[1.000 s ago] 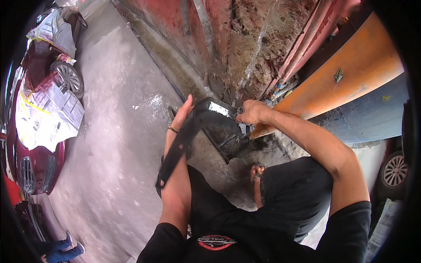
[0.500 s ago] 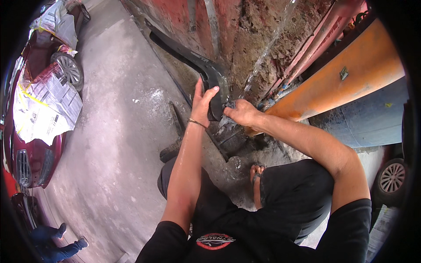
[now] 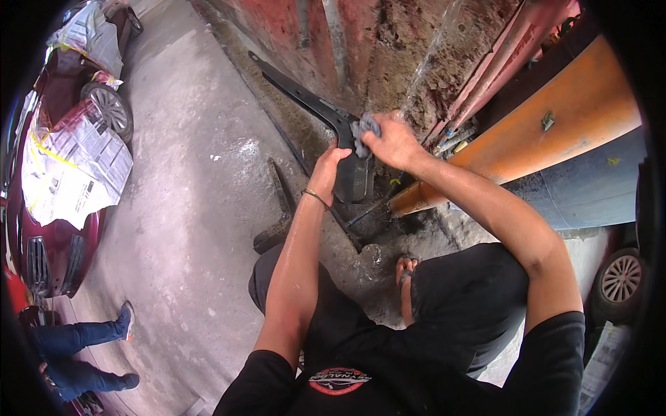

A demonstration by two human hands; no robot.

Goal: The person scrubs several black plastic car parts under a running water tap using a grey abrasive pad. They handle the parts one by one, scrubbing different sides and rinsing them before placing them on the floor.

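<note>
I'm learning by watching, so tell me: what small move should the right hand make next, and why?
I'd probably draw the grey cloth down toward the lower end of the black part. The right hand holds the cloth bunched, seemingly against the part near its bend; the left hand grips the part's left edge, and that lower end lies uncovered.
</note>
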